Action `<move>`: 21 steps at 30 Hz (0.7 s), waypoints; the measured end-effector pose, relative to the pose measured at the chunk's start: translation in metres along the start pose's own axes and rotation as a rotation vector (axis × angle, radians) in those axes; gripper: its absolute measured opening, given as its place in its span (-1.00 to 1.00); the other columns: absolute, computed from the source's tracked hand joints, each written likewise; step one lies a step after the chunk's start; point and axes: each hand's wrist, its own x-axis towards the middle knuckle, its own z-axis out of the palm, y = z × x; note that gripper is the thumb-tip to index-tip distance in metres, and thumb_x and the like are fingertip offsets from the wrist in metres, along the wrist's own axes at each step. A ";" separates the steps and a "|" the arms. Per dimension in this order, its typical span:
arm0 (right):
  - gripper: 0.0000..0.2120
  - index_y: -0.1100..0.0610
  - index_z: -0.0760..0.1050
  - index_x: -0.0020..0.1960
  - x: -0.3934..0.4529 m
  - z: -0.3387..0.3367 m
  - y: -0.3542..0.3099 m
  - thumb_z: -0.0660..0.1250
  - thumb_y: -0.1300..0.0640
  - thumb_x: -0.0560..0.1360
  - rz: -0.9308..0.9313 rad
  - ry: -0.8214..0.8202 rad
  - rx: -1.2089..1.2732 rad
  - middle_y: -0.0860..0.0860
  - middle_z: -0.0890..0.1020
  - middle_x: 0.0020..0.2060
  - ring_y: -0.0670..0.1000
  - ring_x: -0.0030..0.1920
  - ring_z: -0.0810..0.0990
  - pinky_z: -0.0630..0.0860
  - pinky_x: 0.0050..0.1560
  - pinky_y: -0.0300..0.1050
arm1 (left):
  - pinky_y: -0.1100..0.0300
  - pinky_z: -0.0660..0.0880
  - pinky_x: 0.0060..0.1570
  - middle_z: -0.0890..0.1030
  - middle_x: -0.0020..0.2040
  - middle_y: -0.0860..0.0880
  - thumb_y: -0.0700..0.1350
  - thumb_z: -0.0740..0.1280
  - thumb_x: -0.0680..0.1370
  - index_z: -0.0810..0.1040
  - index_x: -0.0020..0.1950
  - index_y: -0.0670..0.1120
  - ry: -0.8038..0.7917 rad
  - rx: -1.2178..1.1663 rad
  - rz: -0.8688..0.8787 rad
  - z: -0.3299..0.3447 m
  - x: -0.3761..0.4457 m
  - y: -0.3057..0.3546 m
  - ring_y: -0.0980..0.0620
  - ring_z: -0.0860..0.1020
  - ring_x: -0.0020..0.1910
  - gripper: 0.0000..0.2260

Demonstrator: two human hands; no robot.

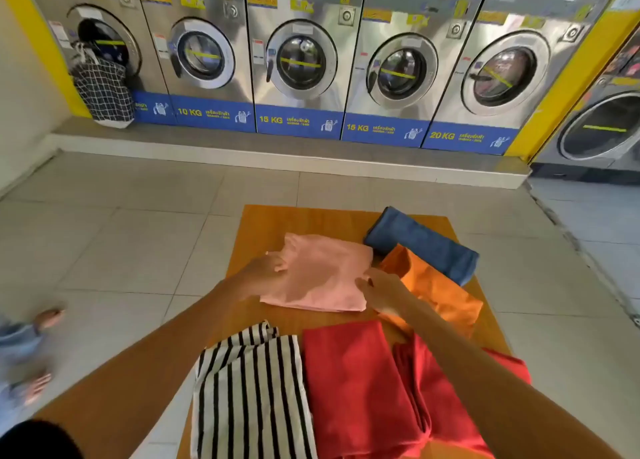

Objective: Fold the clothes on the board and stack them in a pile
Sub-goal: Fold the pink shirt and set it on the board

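Both arms stretch forward over the wooden board. The left hand and right hand each pinch an edge of the folded pink garment lying mid-board. A checked laundry bag stands by the washers, contents unclear.

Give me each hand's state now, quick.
Left hand: gripping the pink garment's left edge.
Right hand: gripping its right edge.

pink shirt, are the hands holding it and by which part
Both hold the pink shirt: left hand at its left edge, right hand at its right edge, on the board.
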 end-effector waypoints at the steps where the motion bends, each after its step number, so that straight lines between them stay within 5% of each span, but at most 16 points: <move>1: -0.49 0.23 0.40 0.43 0.006 0.004 0.003 0.08 -0.11 0.68 0.030 0.003 0.029 0.19 0.56 0.33 0.22 0.34 0.52 0.42 0.32 0.01 | 0.22 0.31 -0.17 0.43 0.08 0.06 -0.04 0.15 0.60 0.40 0.05 0.00 -0.008 -0.020 -0.011 0.002 0.001 -0.005 0.07 0.47 -0.01 -0.92; 3: -0.48 0.20 0.38 0.47 0.016 0.008 0.009 0.10 -0.12 0.67 0.100 0.008 0.086 0.17 0.57 0.34 0.21 0.34 0.53 0.43 0.34 0.01 | 0.24 0.30 -0.20 0.41 -0.01 0.06 -0.04 0.16 0.58 0.43 0.06 0.04 -0.008 -0.062 -0.075 0.008 0.013 -0.018 0.13 0.41 -0.13 -0.89; 6: -0.51 0.21 0.44 0.40 0.035 0.017 0.018 0.12 -0.11 0.66 0.192 -0.013 0.159 0.17 0.60 0.29 0.21 0.29 0.56 0.45 0.21 -0.05 | 0.23 0.41 -0.14 0.52 0.17 0.06 -0.07 0.18 0.60 0.53 0.27 -0.03 0.047 -0.130 -0.151 0.015 0.032 -0.030 0.02 0.53 0.09 -0.72; 9: -0.58 0.25 0.53 0.26 0.054 0.021 0.024 0.12 -0.04 0.67 0.255 -0.031 0.247 0.17 0.64 0.20 0.20 0.19 0.60 0.40 0.01 -0.11 | 0.24 0.43 -0.30 0.64 0.11 -0.12 -0.11 0.18 0.59 0.61 0.05 -0.09 0.260 -0.221 -0.232 0.022 0.058 -0.034 -0.01 0.59 -0.13 -0.79; 11: -0.58 0.29 0.54 0.26 0.067 0.022 0.027 0.11 0.00 0.68 0.303 -0.006 0.310 0.19 0.63 0.18 0.21 0.19 0.59 0.40 0.03 -0.09 | 0.23 0.44 -0.35 0.65 0.09 -0.19 -0.10 0.19 0.60 0.61 0.11 -0.16 0.364 -0.282 -0.282 0.024 0.076 -0.035 -0.10 0.62 -0.11 -0.76; 16: -0.54 0.34 0.56 0.18 0.096 0.024 0.027 0.20 -0.06 0.63 0.462 0.070 0.551 0.13 0.62 -0.14 0.15 -0.11 0.59 0.56 -0.05 0.04 | 0.07 0.54 -0.05 0.62 0.19 -0.06 0.13 0.22 0.59 0.55 0.29 -0.04 0.347 -0.376 -0.345 0.025 0.113 -0.029 -0.09 0.60 0.07 -0.63; 19: -0.43 0.33 0.45 0.33 0.108 0.028 0.020 0.23 -0.15 0.60 0.518 0.061 0.630 0.20 0.62 0.08 0.20 0.03 0.61 0.55 -0.02 0.02 | 0.07 0.53 -0.10 0.62 -0.01 0.00 0.08 0.23 0.58 0.56 0.23 0.01 0.290 -0.372 -0.359 0.031 0.127 -0.028 -0.03 0.57 -0.08 -0.71; 21: -0.35 0.31 0.41 0.38 0.115 0.030 0.015 0.28 -0.21 0.57 0.531 0.041 0.627 0.22 0.60 0.18 0.22 0.08 0.61 0.54 -0.05 0.04 | 0.14 0.46 -0.24 0.58 -0.15 0.04 0.06 0.25 0.57 0.54 -0.01 0.11 0.269 -0.368 -0.352 0.035 0.133 -0.029 0.03 0.53 -0.21 -0.90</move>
